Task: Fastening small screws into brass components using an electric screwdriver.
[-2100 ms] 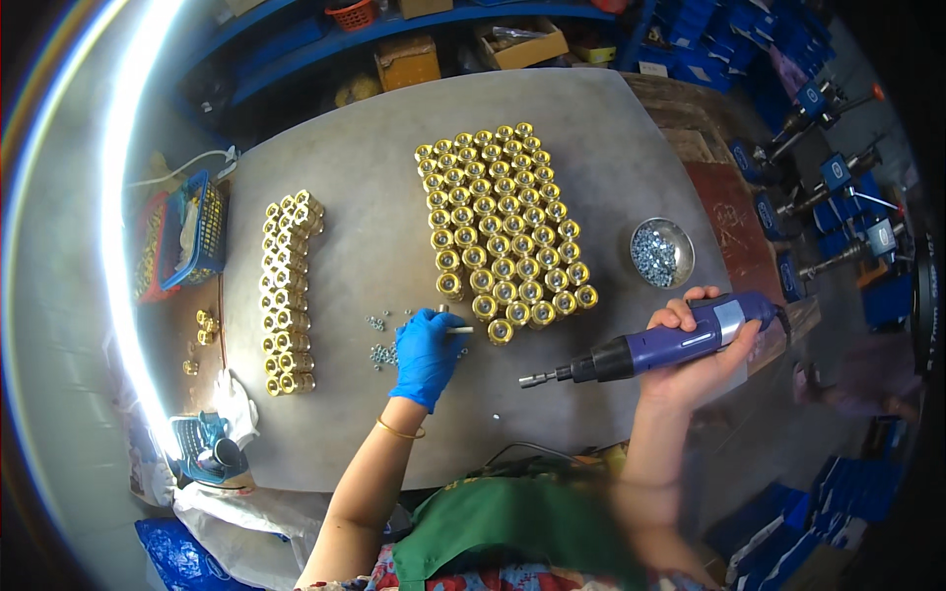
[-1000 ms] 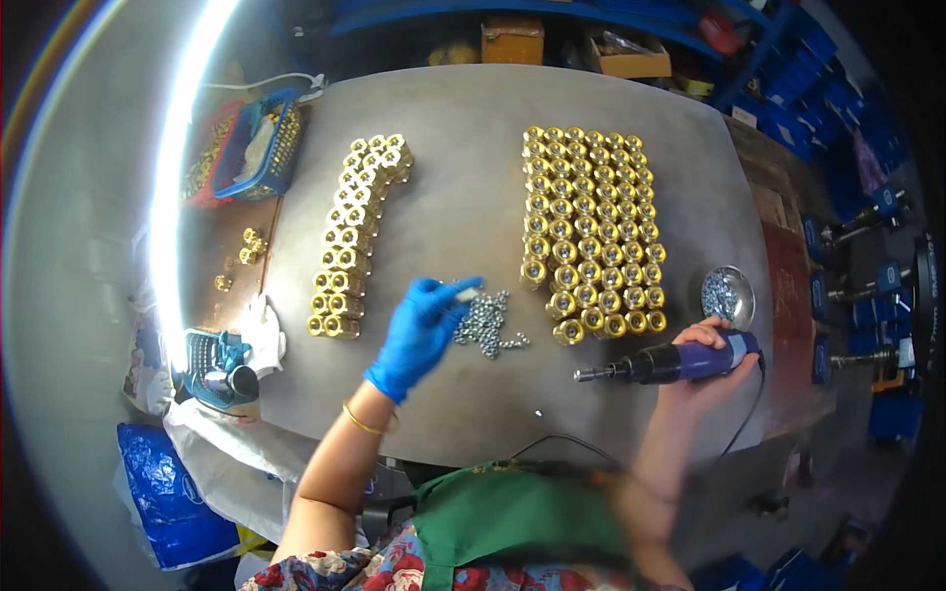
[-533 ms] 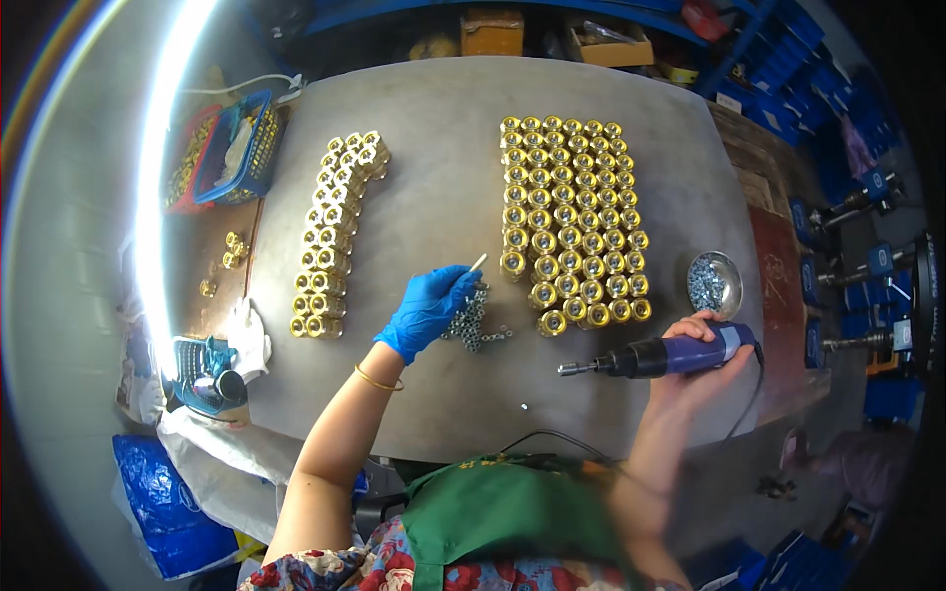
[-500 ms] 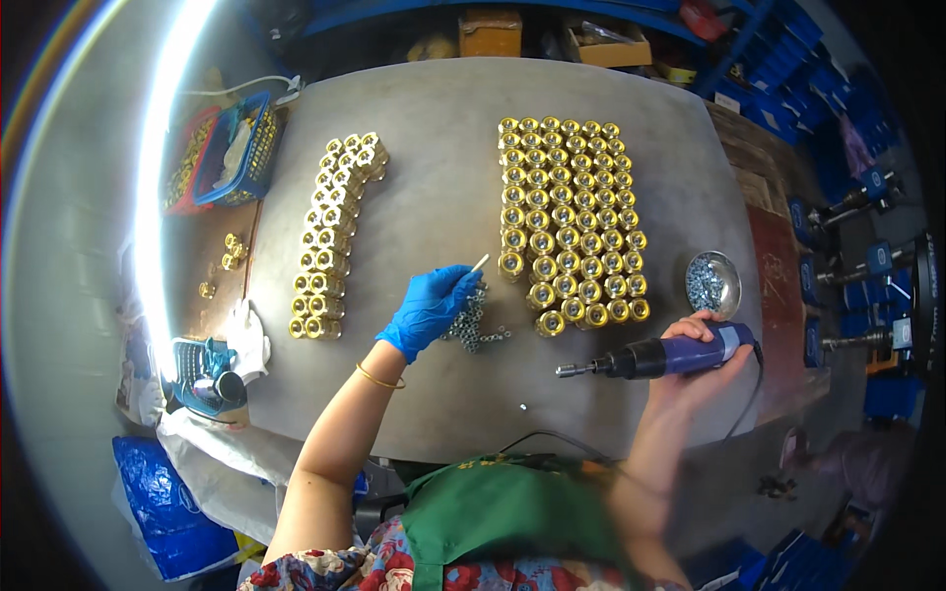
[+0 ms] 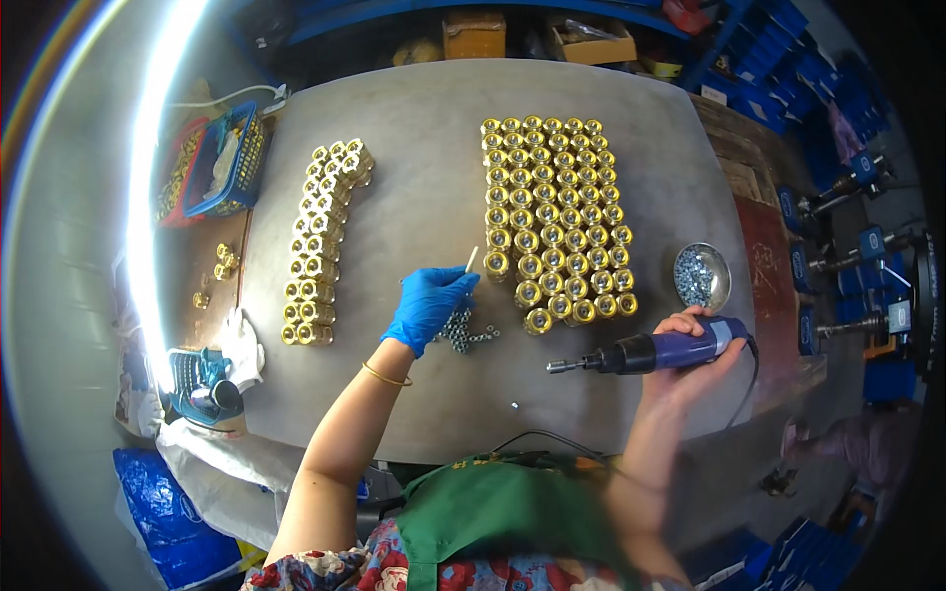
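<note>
In a blue glove, my left hand [image 5: 432,307] pinches a thin pale stick [image 5: 472,259], its tip pointing up and away from me. Just beside those fingers lies a loose pile of small nuts [image 5: 459,333] on the grey table. My bare right hand [image 5: 687,347] is wrapped round a purple and black electric screwdriver [image 5: 645,352] whose metal socket end points left. Rows of brass fittings [image 5: 558,212] stand packed in a block beyond my hands. A narrower group of brass fittings [image 5: 317,241] stands to the left.
A metal bowl [image 5: 724,286] of small nuts stands right of the brass block. Blue and red baskets [image 5: 241,182] are at the far left, with a white glove [image 5: 239,347] nearer. A black cable [image 5: 552,434] curves along the table's near edge. One tiny part [image 5: 514,405] lies alone.
The view has shifted slightly, so the table's contents sit a little further left. The stick in my left hand now points more upright. My right hand keeps the screwdriver in much the same pose.
</note>
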A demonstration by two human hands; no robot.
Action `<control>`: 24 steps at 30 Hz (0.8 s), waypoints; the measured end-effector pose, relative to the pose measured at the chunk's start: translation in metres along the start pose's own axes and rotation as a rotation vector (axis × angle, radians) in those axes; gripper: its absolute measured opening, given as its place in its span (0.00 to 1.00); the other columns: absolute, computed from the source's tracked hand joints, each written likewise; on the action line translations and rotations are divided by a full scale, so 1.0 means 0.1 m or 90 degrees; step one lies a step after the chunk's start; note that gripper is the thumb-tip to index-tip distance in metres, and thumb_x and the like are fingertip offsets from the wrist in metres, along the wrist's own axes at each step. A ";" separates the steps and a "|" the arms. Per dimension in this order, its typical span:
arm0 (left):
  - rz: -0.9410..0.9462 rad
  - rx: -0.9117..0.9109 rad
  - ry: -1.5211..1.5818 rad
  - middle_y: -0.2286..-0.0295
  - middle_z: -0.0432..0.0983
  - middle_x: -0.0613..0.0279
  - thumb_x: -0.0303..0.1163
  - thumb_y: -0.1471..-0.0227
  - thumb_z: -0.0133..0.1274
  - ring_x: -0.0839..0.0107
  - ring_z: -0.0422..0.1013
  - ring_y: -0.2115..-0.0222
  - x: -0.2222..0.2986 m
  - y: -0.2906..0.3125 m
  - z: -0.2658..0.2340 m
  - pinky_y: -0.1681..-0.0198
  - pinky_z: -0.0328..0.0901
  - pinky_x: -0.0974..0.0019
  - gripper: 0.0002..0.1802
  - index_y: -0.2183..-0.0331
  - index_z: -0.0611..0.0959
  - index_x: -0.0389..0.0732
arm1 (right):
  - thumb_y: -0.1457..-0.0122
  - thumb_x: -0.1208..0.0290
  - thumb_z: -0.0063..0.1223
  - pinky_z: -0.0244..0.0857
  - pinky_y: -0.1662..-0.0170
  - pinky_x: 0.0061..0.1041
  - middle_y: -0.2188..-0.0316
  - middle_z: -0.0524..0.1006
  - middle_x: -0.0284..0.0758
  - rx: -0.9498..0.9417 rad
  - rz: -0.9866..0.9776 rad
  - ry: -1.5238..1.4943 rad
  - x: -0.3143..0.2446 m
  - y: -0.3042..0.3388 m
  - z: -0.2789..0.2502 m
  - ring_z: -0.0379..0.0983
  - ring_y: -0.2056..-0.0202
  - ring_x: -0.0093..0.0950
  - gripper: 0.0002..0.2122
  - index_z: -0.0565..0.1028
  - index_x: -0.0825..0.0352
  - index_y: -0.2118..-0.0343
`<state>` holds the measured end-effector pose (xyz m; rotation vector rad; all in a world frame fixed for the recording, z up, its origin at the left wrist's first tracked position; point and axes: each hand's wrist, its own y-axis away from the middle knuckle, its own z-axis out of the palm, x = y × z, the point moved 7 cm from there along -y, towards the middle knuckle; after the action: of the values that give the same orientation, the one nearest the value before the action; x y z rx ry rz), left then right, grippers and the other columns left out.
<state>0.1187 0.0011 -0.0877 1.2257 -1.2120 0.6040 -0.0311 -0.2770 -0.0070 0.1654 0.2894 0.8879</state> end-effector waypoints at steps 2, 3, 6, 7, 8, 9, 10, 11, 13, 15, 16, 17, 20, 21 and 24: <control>0.012 0.013 -0.009 0.77 0.76 0.62 0.32 0.52 0.53 0.79 0.70 0.79 0.04 0.00 -0.04 0.74 0.67 0.76 0.15 0.63 0.79 0.33 | 0.49 0.47 0.48 0.62 0.70 0.20 0.71 0.68 0.35 -0.003 0.007 -0.001 0.00 0.00 0.00 0.65 0.75 0.23 0.22 0.67 0.67 0.67; 0.023 0.026 -0.018 0.77 0.76 0.62 0.32 0.52 0.53 0.78 0.70 0.80 0.06 0.00 -0.07 0.74 0.67 0.75 0.14 0.63 0.79 0.32 | 0.49 0.47 0.48 0.62 0.70 0.21 0.71 0.68 0.35 0.000 0.007 -0.004 0.00 -0.01 -0.01 0.65 0.76 0.23 0.23 0.66 0.67 0.67; -0.019 0.023 0.018 0.77 0.76 0.62 0.31 0.52 0.53 0.79 0.70 0.80 0.04 -0.06 -0.10 0.75 0.67 0.75 0.13 0.66 0.80 0.32 | 0.49 0.47 0.49 0.63 0.70 0.21 0.71 0.69 0.35 0.016 0.002 -0.001 0.00 0.00 -0.01 0.65 0.76 0.23 0.23 0.66 0.67 0.67; -0.020 0.023 0.018 0.77 0.76 0.62 0.31 0.52 0.53 0.79 0.70 0.80 0.04 -0.05 -0.10 0.75 0.67 0.75 0.13 0.66 0.80 0.32 | 0.49 0.47 0.49 0.63 0.70 0.21 0.71 0.69 0.35 0.028 -0.004 0.004 0.00 0.01 -0.01 0.65 0.76 0.23 0.23 0.66 0.67 0.67; -0.019 0.018 0.068 0.75 0.76 0.61 0.30 0.51 0.52 0.78 0.70 0.79 0.05 -0.04 -0.10 0.74 0.67 0.75 0.13 0.65 0.79 0.31 | 0.49 0.47 0.49 0.63 0.70 0.21 0.71 0.69 0.35 0.029 -0.004 0.003 0.00 0.01 -0.02 0.65 0.76 0.23 0.23 0.66 0.67 0.67; -0.018 0.013 0.119 0.74 0.76 0.59 0.30 0.51 0.52 0.77 0.70 0.79 0.05 -0.04 -0.10 0.74 0.67 0.76 0.12 0.65 0.79 0.31 | 0.49 0.47 0.49 0.63 0.70 0.21 0.71 0.69 0.35 0.029 -0.004 0.007 0.00 0.00 -0.02 0.65 0.76 0.23 0.23 0.66 0.67 0.67; -0.019 0.013 0.118 0.74 0.76 0.59 0.30 0.51 0.52 0.77 0.70 0.79 0.02 -0.03 -0.11 0.74 0.67 0.76 0.12 0.65 0.79 0.31 | 0.49 0.47 0.49 0.63 0.70 0.21 0.71 0.69 0.35 0.028 -0.004 0.011 0.00 0.00 -0.03 0.65 0.76 0.23 0.23 0.66 0.67 0.67; 0.025 0.027 0.115 0.74 0.76 0.60 0.29 0.50 0.52 0.78 0.70 0.78 0.01 0.00 -0.16 0.73 0.66 0.76 0.12 0.65 0.78 0.32 | 0.49 0.47 0.49 0.63 0.70 0.21 0.71 0.69 0.35 0.029 -0.005 0.011 0.00 0.00 -0.02 0.65 0.76 0.23 0.23 0.66 0.67 0.67; 0.067 0.041 0.112 0.73 0.76 0.61 0.29 0.50 0.52 0.80 0.69 0.77 -0.12 0.04 -0.16 0.73 0.66 0.76 0.11 0.65 0.78 0.33 | 0.49 0.47 0.49 0.63 0.70 0.21 0.71 0.68 0.35 0.044 -0.017 0.031 -0.02 0.01 -0.02 0.65 0.76 0.23 0.23 0.65 0.67 0.67; 0.164 0.156 0.139 0.72 0.74 0.62 0.27 0.53 0.53 0.75 0.69 0.74 -0.19 0.13 -0.22 0.70 0.64 0.72 0.08 0.67 0.79 0.38 | 0.49 0.47 0.48 0.63 0.70 0.21 0.71 0.68 0.35 0.040 -0.020 0.035 -0.01 0.01 -0.02 0.65 0.76 0.23 0.23 0.65 0.67 0.66; 0.162 0.155 0.139 0.72 0.74 0.62 0.27 0.53 0.53 0.75 0.69 0.74 -0.25 0.13 -0.20 0.70 0.64 0.72 0.08 0.67 0.79 0.38 | 0.49 0.47 0.48 0.63 0.70 0.21 0.71 0.68 0.35 0.034 -0.023 0.039 -0.01 0.00 -0.01 0.65 0.76 0.23 0.23 0.65 0.67 0.66; 0.291 0.185 -0.110 0.72 0.73 0.62 0.25 0.55 0.53 0.70 0.69 0.72 -0.08 0.21 -0.11 0.69 0.63 0.70 0.07 0.68 0.78 0.41 | 0.49 0.47 0.48 0.63 0.70 0.21 0.71 0.68 0.35 0.037 -0.026 0.042 -0.01 0.00 -0.02 0.65 0.76 0.23 0.23 0.65 0.67 0.66; 0.421 0.227 -0.442 0.74 0.68 0.59 0.26 0.62 0.55 0.58 0.66 0.70 0.20 0.35 0.16 0.66 0.60 0.61 0.09 0.72 0.76 0.47 | 0.48 0.47 0.48 0.63 0.70 0.21 0.72 0.68 0.35 0.041 -0.018 0.048 0.03 0.02 0.01 0.64 0.76 0.23 0.23 0.65 0.67 0.66; 0.445 0.238 -0.523 0.75 0.68 0.60 0.28 0.62 0.55 0.59 0.66 0.70 0.22 0.33 0.20 0.65 0.58 0.61 0.09 0.73 0.76 0.47 | 0.48 0.47 0.48 0.63 0.70 0.22 0.71 0.68 0.34 0.037 -0.008 0.047 0.04 0.03 0.02 0.64 0.76 0.23 0.23 0.65 0.67 0.66; 0.470 0.251 -0.633 0.76 0.68 0.62 0.32 0.62 0.56 0.61 0.65 0.71 0.17 0.24 0.16 0.62 0.55 0.60 0.09 0.73 0.74 0.48 | 0.49 0.47 0.48 0.63 0.70 0.22 0.71 0.68 0.34 0.031 -0.005 0.055 0.01 0.06 0.04 0.64 0.76 0.23 0.24 0.65 0.67 0.65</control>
<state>0.0971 -0.0104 -0.0646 1.4436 -2.5355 0.8149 -0.0331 -0.2724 -0.0018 0.1708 0.3914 0.8821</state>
